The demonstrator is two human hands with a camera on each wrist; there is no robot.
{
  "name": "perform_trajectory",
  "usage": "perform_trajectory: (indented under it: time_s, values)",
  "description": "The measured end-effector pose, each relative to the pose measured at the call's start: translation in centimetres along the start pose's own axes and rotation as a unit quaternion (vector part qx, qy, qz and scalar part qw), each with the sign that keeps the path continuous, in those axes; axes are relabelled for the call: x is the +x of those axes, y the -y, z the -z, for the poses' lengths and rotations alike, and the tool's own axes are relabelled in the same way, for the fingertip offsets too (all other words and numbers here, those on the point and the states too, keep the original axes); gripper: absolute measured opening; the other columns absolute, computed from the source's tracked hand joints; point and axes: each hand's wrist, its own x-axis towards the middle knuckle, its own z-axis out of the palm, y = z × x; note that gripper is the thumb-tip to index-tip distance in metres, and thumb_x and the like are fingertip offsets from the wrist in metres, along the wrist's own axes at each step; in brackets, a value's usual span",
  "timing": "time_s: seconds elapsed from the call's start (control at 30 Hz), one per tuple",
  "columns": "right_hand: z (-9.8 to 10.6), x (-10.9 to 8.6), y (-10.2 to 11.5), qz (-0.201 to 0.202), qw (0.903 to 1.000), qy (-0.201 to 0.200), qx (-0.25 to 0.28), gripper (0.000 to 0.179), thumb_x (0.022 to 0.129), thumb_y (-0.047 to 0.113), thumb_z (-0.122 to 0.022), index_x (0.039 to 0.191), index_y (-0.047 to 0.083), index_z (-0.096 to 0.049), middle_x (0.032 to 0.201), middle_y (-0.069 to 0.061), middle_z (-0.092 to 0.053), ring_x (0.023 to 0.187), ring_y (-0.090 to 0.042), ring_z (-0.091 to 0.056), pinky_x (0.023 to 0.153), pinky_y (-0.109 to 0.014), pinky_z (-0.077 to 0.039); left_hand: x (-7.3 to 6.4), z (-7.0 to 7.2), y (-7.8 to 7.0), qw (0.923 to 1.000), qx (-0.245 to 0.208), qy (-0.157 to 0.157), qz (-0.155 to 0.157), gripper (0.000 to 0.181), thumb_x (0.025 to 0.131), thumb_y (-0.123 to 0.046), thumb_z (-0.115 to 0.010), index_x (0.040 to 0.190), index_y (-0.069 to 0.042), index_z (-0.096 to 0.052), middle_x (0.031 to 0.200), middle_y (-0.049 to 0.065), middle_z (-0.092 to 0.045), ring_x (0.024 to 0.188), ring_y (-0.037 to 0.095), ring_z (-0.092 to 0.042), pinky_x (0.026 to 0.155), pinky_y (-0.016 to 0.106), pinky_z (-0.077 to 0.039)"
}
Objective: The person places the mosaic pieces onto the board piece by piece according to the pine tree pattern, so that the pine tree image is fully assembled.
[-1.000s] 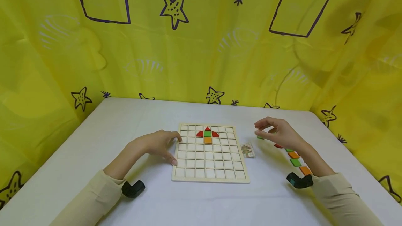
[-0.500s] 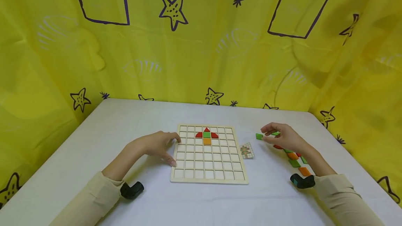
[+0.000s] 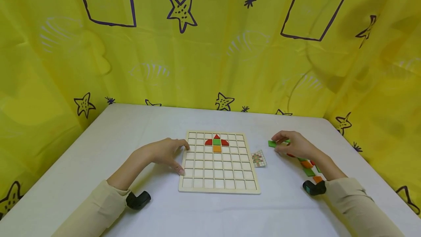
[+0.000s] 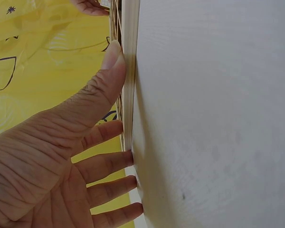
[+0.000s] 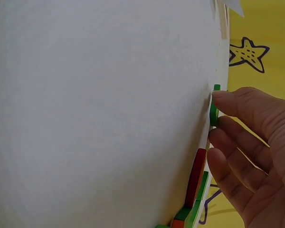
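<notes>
My left hand (image 3: 166,153) rests at the left edge of a wooden grid board (image 3: 218,189), its thumb and fingers spread along the frame. In the left wrist view the thumb (image 4: 113,59) touches the board's side (image 4: 128,71). Near the board's top lie a red triangle (image 3: 216,136), a green square (image 3: 216,142), an orange square (image 3: 217,149) and two red rounded pieces (image 3: 208,142). To the right of the board, my right hand (image 3: 296,145) pinches a green tile (image 3: 271,143) low over the table. The right wrist view has the thumb across that green tile (image 5: 213,114).
A small patterned card (image 3: 258,158) lies by the board's right edge. Several loose tiles, among them a green one (image 3: 308,172) and an orange one (image 3: 307,164), lie under and beside my right forearm. A yellow curtain (image 3: 204,54) stands behind the white table (image 3: 151,120).
My right hand has moved right and down onto the green tile, and its thumb and fingers have closed on it. The left hand and the board stay put.
</notes>
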Motion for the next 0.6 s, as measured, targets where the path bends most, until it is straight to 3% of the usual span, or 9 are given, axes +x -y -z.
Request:
perform_trajectory:
  time_s: [0.33,0.6]
  values:
    - [-0.02,0.59,0.43,0.024,0.9995,0.006,-0.021,0.026,0.089,0.006,-0.078,0.112,-0.002,-0.068,0.104,-0.009,-0.071,0.097,-0.027,-0.063,0.090,-0.050,-0.052,-0.18,0.33,-0.14,1.0000,-0.004,0.001,0.003,0.073,0.071,-0.046,-0.093,0.130,-0.021,-0.058,0.130,0.009,-0.061,0.115,0.026,-0.054,0.102,0.050,-0.045]
    - [-0.30,0.77,0.17,0.029,0.9988,0.011,-0.037,0.028,0.085,0.005,-0.081,0.109,0.000,-0.067,0.097,-0.004,-0.070,0.090,-0.020,-0.062,0.082,-0.039,-0.054,-0.17,0.15,-0.12,1.0000,-0.006,0.003,0.004,0.072,0.070,-0.045,-0.093,0.129,-0.020,-0.059,0.132,0.010,-0.060,0.118,0.028,-0.054,0.103,0.052,-0.044]
